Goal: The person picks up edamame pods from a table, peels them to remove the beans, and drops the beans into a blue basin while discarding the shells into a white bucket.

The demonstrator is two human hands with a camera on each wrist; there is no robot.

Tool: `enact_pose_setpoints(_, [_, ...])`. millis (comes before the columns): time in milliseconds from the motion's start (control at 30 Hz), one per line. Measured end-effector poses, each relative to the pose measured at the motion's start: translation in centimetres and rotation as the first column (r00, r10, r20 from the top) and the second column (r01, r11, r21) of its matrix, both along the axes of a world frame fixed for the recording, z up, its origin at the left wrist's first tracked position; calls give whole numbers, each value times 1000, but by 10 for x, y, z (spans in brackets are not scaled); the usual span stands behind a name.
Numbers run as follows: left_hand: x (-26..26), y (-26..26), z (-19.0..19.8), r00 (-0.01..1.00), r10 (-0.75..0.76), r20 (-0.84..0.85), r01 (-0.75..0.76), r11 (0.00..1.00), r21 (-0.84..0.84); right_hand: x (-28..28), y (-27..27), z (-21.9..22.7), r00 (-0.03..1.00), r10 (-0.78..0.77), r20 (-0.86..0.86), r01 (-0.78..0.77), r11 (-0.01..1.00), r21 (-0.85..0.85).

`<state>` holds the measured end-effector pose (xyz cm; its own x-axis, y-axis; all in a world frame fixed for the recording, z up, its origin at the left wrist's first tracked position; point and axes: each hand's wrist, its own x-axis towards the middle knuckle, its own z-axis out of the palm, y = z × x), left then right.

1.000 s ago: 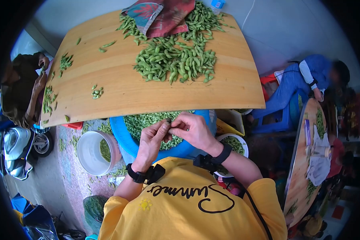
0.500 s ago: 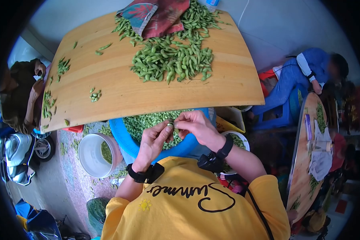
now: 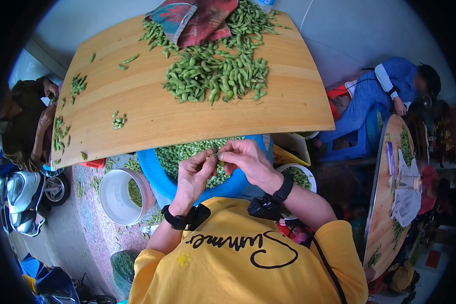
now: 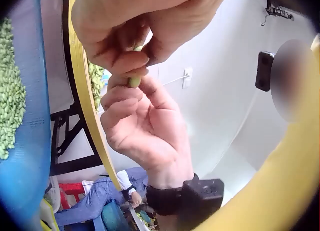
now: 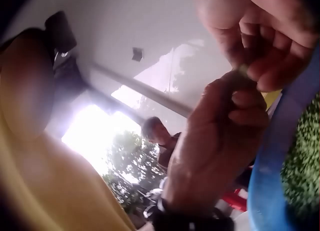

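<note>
Fingers [image 4: 128, 62] of the left hand [image 3: 191, 174] and right hand [image 3: 249, 161] pinch a green pod [image 4: 134, 82] they mostly hide.

The head view is evenly lit, its fisheye bowing the tabletop [image 3: 137, 101] inside black corners. In the right wrist view, blown-out daylight [image 5: 92, 131] glares at far left behind foliage [image 5: 132, 153]; the left hand [image 5: 215, 133] falls into shadow, and the near yellow shirt [image 5: 60, 178] blurs.

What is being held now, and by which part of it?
A green pod, it seems, pinched by the left grip and the right grip; too much is covered to tell which part.
</note>
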<state>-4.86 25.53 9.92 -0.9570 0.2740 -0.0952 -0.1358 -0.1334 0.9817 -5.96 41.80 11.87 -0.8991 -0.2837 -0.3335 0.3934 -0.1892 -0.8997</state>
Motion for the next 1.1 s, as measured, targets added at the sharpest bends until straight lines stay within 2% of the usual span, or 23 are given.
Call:
enact_pose_setpoints(67, [0,0,-3,1000,-14,14,14,1000,15,2,-2,-2,999,-8,-41,8,1000,8])
enact_pose_setpoints(100, [0,1,-6,1000,-2,19,1,999,49,4,-4,-3,973,17,-232,34,976,215])
enact_pose_setpoints(133, [0,1,-7,1000,10,25,-12,996,83,6,-5,-3,911,81,-405,99,910,403])
enact_pose_setpoints(167, [-1,0,-7,1000,11,26,-13,996,83,7,-5,-3,911,81,-404,98,910,403])
enact_pose_setpoints(233, [-3,-3,-7,993,-73,90,71,997,23,8,-5,-1,696,232,-680,272,791,548])
enact_pose_setpoints(367, [-3,-1,-4,987,-74,144,63,995,80,8,-1,-4,679,226,-699,267,810,522])
enact_pose_setpoints(433, [-3,-1,-3,984,-52,171,20,983,183,7,1,4,907,52,-419,85,949,303])
enact_pose_setpoints(467, [-4,-4,-4,977,-75,199,28,973,229,7,2,6,907,52,-418,85,949,303])
enact_pose_setpoints(533, [-4,-1,-5,983,-59,176,16,972,234,6,6,8,851,197,-487,73,874,481])
enact_pose_setpoints(567, [-3,0,-5,988,-41,152,3,971,239,6,7,5,851,196,-487,74,874,481])
enact_pose_setpoints(633, [-4,-4,-5,989,-71,131,41,976,216,4,8,-2,774,262,-577,151,808,569])
enact_pose_setpoints(667, [-4,-4,-3,990,-71,125,45,978,203,4,8,-3,774,261,-577,152,809,569])
enact_pose_setpoints(733, [-5,-5,-3,990,-71,120,47,981,189,4,7,-3,676,318,-664,242,756,608])
enact_pose_setpoints(867, [-6,-3,-6,991,-79,109,52,973,227,5,3,2,655,333,-678,234,765,601])
enact_pose_setpoints(967, [-4,-4,-6,989,-78,127,45,968,249,3,4,1,599,364,-713,253,759,600])
enact_pose_setpoints(1033, [-3,-4,-5,986,-94,135,55,962,268,0,8,1,769,355,-531,3,829,559])
enact_pose_setpoints(1067, [-2,-3,-3,985,-96,142,48,950,308,0,9,2,770,354,-531,3,829,559])
enact_pose_setpoints(1100, [-1,-3,-1,984,-98,149,41,937,346,-1,9,4,880,298,-371,-161,920,356])
